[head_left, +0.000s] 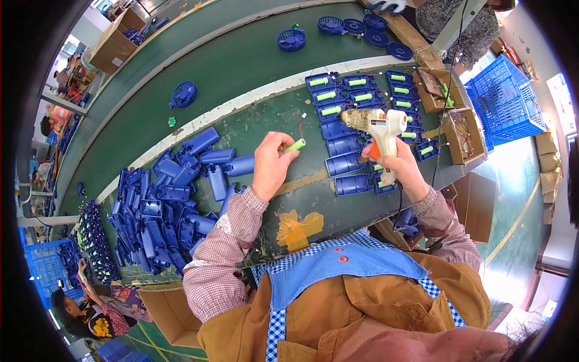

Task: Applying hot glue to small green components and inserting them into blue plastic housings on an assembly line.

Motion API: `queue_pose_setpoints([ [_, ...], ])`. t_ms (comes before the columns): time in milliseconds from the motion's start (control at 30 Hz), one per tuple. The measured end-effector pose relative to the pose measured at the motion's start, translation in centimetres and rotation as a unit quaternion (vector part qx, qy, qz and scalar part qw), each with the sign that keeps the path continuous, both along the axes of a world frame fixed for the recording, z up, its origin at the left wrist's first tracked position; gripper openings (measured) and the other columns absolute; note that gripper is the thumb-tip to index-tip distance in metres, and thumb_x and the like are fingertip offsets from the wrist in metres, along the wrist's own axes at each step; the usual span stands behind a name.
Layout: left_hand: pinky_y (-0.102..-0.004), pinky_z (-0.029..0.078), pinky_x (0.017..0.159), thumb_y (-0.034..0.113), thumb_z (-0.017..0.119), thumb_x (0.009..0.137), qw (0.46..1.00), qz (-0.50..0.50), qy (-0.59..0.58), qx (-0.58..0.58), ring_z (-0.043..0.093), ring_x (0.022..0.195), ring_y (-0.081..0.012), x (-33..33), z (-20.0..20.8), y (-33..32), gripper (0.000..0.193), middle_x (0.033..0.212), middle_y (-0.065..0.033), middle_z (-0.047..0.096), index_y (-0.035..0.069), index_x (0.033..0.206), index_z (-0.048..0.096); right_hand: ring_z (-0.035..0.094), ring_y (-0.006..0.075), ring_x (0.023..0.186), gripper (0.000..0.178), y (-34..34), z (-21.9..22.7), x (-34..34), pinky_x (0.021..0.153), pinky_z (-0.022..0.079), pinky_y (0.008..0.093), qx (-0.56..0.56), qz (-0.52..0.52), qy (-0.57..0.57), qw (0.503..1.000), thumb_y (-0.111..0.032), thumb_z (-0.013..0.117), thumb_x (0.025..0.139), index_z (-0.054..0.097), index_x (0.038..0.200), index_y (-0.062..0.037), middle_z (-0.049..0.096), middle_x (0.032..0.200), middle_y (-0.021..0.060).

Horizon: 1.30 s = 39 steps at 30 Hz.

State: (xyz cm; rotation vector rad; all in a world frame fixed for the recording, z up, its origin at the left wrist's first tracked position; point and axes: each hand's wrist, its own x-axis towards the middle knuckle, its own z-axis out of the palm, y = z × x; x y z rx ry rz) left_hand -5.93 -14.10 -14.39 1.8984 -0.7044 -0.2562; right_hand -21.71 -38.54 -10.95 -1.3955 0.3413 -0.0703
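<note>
My left hand (272,161) pinches a light green battery (295,145) with thin red wires and a small white plug, held above the green table. In my right hand (403,166) is a white glue gun (381,125) with an orange trigger; its dirty nozzle points left, over the blue plastic shells. Those shells lie in columns, the upper ones each with a green battery (331,111) inside. Several lower ones, such as this blue shell (345,163), show no battery. Part of the nearest column is hidden behind my right hand and the gun.
Left of my hands lies a big heap of blue shells (163,205). Blue round fan parts (292,40) sit on the green belt (235,66) beyond. Cardboard boxes (463,136) and a blue crate (505,102) stand at right. A gloved hand (386,6) shows at the far side.
</note>
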Motion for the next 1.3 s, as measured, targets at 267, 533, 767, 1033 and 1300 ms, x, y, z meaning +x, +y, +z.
queue_pose_setpoints([
  [267,-0.0305,0.047,0.062,-0.004,0.070,0.069,0.997,0.036,-0.068,-0.027,0.058,0.070,-0.0191,1.1,-1.0,-3.7,0.022,0.085,-0.0075,0.056,0.001,0.087,0.059,0.061,0.0181,0.089,0.039,0.3,-1.4,-0.9,0.082,0.047,0.0297,-0.040,0.031,0.046,0.998,-0.003,0.056,0.069,0.051,0.108,0.0017,0.063,0.092,0.0085],
  [533,-0.0370,0.047,0.067,0.000,0.069,0.072,0.989,0.009,-0.148,-0.023,0.058,0.077,-0.0303,1.4,-2.4,-6.5,0.019,0.087,-0.0112,0.055,0.002,0.087,0.057,0.058,0.0143,0.077,0.029,0.2,-2.9,-0.3,0.071,0.047,0.0286,-0.016,0.028,0.024,0.999,-0.001,0.055,0.070,0.052,0.098,0.0010,0.060,0.084,0.0061],
  [767,-0.0386,0.049,0.070,0.002,0.070,0.071,0.983,0.019,-0.181,-0.010,0.059,0.083,-0.0303,1.0,-3.7,-8.5,0.022,0.090,-0.0099,0.055,0.004,0.088,0.058,0.057,0.0132,0.073,0.029,-0.2,-2.0,-1.2,0.068,0.047,0.0273,-0.036,-0.003,0.059,0.998,0.000,0.056,0.070,0.051,0.099,0.0014,0.059,0.082,0.0062],
  [1033,-0.0383,0.050,0.071,0.004,0.073,0.066,0.950,0.017,-0.311,0.035,0.057,0.086,-0.0269,0.5,-4.9,-10.5,0.024,0.087,-0.0074,0.051,0.007,0.084,0.057,0.058,0.0132,0.075,0.035,-0.4,-2.2,-2.0,0.069,0.048,0.0270,-0.018,-0.032,0.052,0.998,0.001,0.056,0.071,0.051,0.105,0.0030,0.060,0.081,0.0057],
  [1300,-0.0369,0.049,0.068,0.005,0.071,0.067,0.937,-0.002,-0.347,0.051,0.056,0.083,-0.0248,0.6,-6.3,-10.8,0.016,0.083,-0.0062,0.052,0.007,0.078,0.059,0.058,0.0128,0.079,0.036,0.0,-1.9,-2.9,0.071,0.047,0.0262,-0.045,-0.028,0.042,0.998,0.001,0.056,0.071,0.052,0.107,0.0023,0.062,0.084,0.0050],
])
